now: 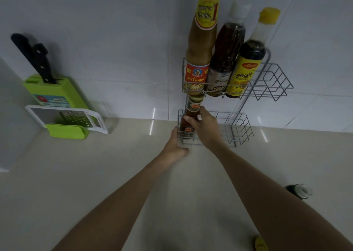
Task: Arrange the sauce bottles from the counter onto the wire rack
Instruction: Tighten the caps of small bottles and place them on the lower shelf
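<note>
A two-tier wire rack (271,82) stands on the counter against the tiled wall. Its upper shelf holds three tall bottles: a tan sauce bottle with a red label (198,46), a dark bottle with a white cap (225,60) and a dark bottle with a yellow cap and label (246,65). A small dark sauce bottle (192,113) stands at the left end of the lower shelf. My right hand (205,126) is wrapped around it. My left hand (176,144) grips the lower shelf's front left corner.
A green knife block with a black-handled knife (45,86) and a white grater in a green holder (68,121) stand at the left by the wall. A dark bottle (299,190) lies on the counter at the right. A yellow object (260,244) shows at the bottom edge.
</note>
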A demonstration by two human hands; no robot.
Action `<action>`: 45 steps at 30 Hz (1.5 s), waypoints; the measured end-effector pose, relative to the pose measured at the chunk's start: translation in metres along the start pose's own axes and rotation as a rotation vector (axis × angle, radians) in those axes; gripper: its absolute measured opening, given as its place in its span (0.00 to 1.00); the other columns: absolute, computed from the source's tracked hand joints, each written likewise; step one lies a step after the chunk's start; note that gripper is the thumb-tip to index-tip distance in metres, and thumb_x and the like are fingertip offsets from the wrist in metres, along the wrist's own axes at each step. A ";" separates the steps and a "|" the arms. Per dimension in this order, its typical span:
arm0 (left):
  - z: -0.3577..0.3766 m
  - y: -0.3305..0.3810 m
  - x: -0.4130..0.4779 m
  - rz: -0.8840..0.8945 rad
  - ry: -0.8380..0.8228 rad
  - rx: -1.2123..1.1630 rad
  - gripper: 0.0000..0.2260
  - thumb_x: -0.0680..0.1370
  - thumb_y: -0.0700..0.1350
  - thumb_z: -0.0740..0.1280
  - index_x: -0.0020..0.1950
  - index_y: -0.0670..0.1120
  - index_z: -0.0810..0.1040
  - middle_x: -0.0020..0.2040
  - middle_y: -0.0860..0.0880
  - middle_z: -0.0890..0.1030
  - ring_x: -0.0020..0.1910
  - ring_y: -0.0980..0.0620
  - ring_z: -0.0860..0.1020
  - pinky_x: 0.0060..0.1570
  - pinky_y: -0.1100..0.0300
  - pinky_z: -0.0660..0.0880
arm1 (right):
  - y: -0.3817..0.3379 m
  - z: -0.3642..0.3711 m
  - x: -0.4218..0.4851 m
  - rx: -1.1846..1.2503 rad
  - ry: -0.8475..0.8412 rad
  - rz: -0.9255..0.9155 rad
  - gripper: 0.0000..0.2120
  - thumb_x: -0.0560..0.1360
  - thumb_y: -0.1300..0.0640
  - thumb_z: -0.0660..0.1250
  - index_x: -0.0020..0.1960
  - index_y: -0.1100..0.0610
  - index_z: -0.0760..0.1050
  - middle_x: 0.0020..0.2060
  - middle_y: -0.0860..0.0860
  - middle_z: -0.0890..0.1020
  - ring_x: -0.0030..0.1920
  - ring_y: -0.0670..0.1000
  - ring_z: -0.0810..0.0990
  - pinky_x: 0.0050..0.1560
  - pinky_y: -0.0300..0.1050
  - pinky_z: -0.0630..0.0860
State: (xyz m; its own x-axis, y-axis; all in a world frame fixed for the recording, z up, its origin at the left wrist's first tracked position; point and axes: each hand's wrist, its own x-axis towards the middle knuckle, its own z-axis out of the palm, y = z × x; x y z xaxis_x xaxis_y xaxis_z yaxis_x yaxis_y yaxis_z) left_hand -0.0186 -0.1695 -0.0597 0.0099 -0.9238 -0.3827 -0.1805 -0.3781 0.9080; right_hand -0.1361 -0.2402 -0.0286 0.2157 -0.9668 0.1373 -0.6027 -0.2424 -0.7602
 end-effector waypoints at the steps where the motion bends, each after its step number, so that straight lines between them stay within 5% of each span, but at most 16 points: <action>1: 0.000 0.000 0.001 0.004 -0.003 -0.002 0.42 0.71 0.30 0.65 0.78 0.52 0.48 0.72 0.53 0.64 0.68 0.56 0.64 0.56 0.61 0.69 | -0.001 0.002 0.003 -0.006 -0.022 0.016 0.19 0.75 0.45 0.68 0.59 0.55 0.72 0.54 0.53 0.82 0.53 0.53 0.80 0.52 0.52 0.78; 7: -0.004 -0.005 0.006 0.006 -0.033 0.054 0.43 0.73 0.30 0.65 0.79 0.50 0.44 0.77 0.49 0.59 0.68 0.55 0.64 0.55 0.63 0.69 | -0.001 0.007 0.006 -0.076 -0.081 0.023 0.19 0.77 0.46 0.65 0.59 0.59 0.71 0.54 0.55 0.82 0.53 0.55 0.79 0.46 0.43 0.70; 10: -0.005 -0.008 -0.006 -0.044 0.000 0.142 0.43 0.75 0.35 0.65 0.79 0.50 0.40 0.80 0.49 0.54 0.76 0.48 0.58 0.61 0.62 0.63 | -0.004 0.001 -0.006 -0.063 -0.127 0.045 0.23 0.78 0.51 0.65 0.68 0.60 0.66 0.62 0.59 0.78 0.61 0.59 0.77 0.54 0.48 0.73; 13: -0.003 -0.017 -0.037 -0.038 0.053 0.190 0.37 0.75 0.35 0.64 0.79 0.50 0.50 0.79 0.51 0.57 0.77 0.49 0.58 0.66 0.63 0.60 | -0.006 -0.015 -0.035 -0.051 -0.098 0.059 0.22 0.78 0.59 0.64 0.70 0.62 0.65 0.64 0.61 0.76 0.63 0.60 0.76 0.59 0.50 0.73; 18: 0.009 -0.037 -0.134 0.048 0.037 0.120 0.29 0.72 0.26 0.60 0.71 0.45 0.70 0.71 0.48 0.72 0.72 0.52 0.68 0.69 0.63 0.64 | -0.026 -0.065 -0.115 -0.085 -0.284 -0.166 0.08 0.77 0.59 0.66 0.54 0.56 0.80 0.50 0.51 0.85 0.47 0.45 0.81 0.49 0.29 0.74; 21: 0.020 -0.065 -0.205 0.057 -0.066 0.089 0.35 0.66 0.19 0.55 0.70 0.39 0.70 0.70 0.46 0.73 0.69 0.57 0.70 0.71 0.61 0.64 | -0.048 -0.092 -0.171 -0.089 -0.422 -0.275 0.06 0.76 0.54 0.67 0.46 0.55 0.81 0.38 0.48 0.84 0.39 0.44 0.81 0.46 0.42 0.80; 24: 0.041 -0.088 -0.257 0.024 -0.206 0.170 0.39 0.67 0.25 0.63 0.74 0.48 0.64 0.72 0.54 0.68 0.71 0.61 0.66 0.66 0.66 0.65 | -0.072 -0.113 -0.218 -0.211 -0.634 -0.363 0.18 0.74 0.38 0.64 0.44 0.53 0.78 0.29 0.45 0.78 0.32 0.42 0.77 0.36 0.44 0.74; 26: 0.070 -0.091 -0.274 0.020 -0.136 0.105 0.38 0.69 0.30 0.71 0.74 0.52 0.61 0.68 0.60 0.69 0.66 0.63 0.68 0.58 0.75 0.66 | -0.082 -0.120 -0.241 -0.410 -0.723 -0.443 0.24 0.71 0.31 0.61 0.49 0.52 0.75 0.33 0.44 0.78 0.35 0.45 0.75 0.35 0.44 0.69; 29: 0.116 -0.085 -0.276 0.100 0.216 0.037 0.22 0.72 0.37 0.74 0.59 0.55 0.72 0.54 0.62 0.77 0.52 0.65 0.77 0.47 0.79 0.69 | -0.082 -0.116 -0.260 -0.628 -0.662 -0.600 0.24 0.73 0.35 0.63 0.54 0.56 0.72 0.45 0.50 0.78 0.42 0.54 0.75 0.38 0.46 0.67; 31: 0.129 -0.079 -0.273 0.089 0.357 0.001 0.17 0.71 0.40 0.75 0.50 0.59 0.74 0.44 0.62 0.80 0.42 0.68 0.79 0.42 0.75 0.73 | -0.080 -0.113 -0.264 -0.623 -0.637 -0.650 0.20 0.76 0.42 0.64 0.55 0.60 0.72 0.49 0.55 0.77 0.46 0.58 0.77 0.39 0.47 0.69; 34: 0.129 -0.068 -0.268 0.005 0.362 -0.079 0.12 0.65 0.39 0.72 0.41 0.55 0.77 0.33 0.53 0.79 0.32 0.53 0.77 0.37 0.54 0.75 | -0.076 -0.127 -0.251 -0.468 -0.710 -0.642 0.14 0.76 0.52 0.68 0.56 0.60 0.76 0.50 0.56 0.78 0.49 0.57 0.78 0.46 0.48 0.73; 36: 0.121 -0.050 -0.270 -0.005 0.289 -0.058 0.07 0.61 0.40 0.70 0.36 0.49 0.75 0.32 0.49 0.77 0.32 0.50 0.75 0.38 0.52 0.72 | -0.078 -0.147 -0.237 -0.284 -0.757 -0.619 0.12 0.74 0.58 0.71 0.57 0.57 0.79 0.50 0.52 0.80 0.50 0.51 0.78 0.50 0.44 0.75; 40: 0.103 -0.004 -0.276 0.054 -0.125 0.004 0.07 0.60 0.35 0.66 0.37 0.41 0.76 0.36 0.42 0.79 0.38 0.47 0.76 0.39 0.59 0.72 | -0.098 -0.188 -0.218 -0.081 -0.866 -0.589 0.15 0.71 0.62 0.74 0.57 0.53 0.81 0.51 0.46 0.84 0.51 0.43 0.81 0.54 0.35 0.76; 45: 0.101 0.026 -0.281 0.083 -0.313 0.080 0.11 0.58 0.32 0.64 0.40 0.32 0.73 0.37 0.39 0.78 0.39 0.44 0.75 0.38 0.61 0.72 | -0.116 -0.219 -0.209 -0.140 -0.883 -0.594 0.12 0.70 0.52 0.76 0.51 0.54 0.81 0.41 0.46 0.85 0.42 0.43 0.82 0.45 0.40 0.79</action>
State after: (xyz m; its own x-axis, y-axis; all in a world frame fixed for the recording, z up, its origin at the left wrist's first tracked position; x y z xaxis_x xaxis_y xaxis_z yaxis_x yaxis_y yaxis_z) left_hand -0.1258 0.0863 0.0544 -0.3080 -0.8833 -0.3535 -0.2447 -0.2855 0.9266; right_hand -0.2795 -0.0279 0.1704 0.9486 -0.3036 -0.0889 -0.2888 -0.7159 -0.6357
